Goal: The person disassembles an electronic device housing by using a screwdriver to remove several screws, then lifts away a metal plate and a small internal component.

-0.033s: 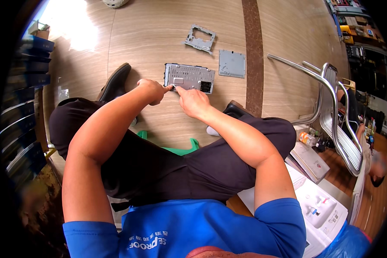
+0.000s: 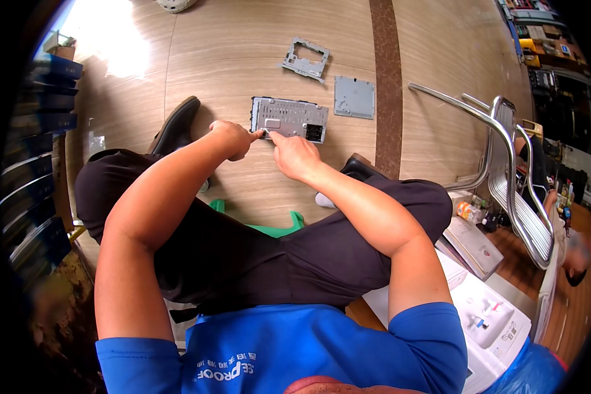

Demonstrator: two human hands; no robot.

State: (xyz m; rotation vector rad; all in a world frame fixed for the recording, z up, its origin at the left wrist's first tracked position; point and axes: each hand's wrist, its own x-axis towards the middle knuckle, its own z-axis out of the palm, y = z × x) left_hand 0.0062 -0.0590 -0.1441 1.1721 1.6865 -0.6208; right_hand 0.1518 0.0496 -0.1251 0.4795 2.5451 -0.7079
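In the head view, a slotted, metal-cased electronic unit (image 2: 285,117) is lying on the tiled floor (image 2: 230,59), left of its dark brown strip (image 2: 389,98). The left hand (image 2: 231,140) and right hand (image 2: 297,156) are pointing their index fingers at its near left corner; whether they are gripping something small there, I cannot tell. A grey metal bracket (image 2: 303,67) is lying beyond the unit, and a flat grey cover plate (image 2: 354,98) between unit and strip.
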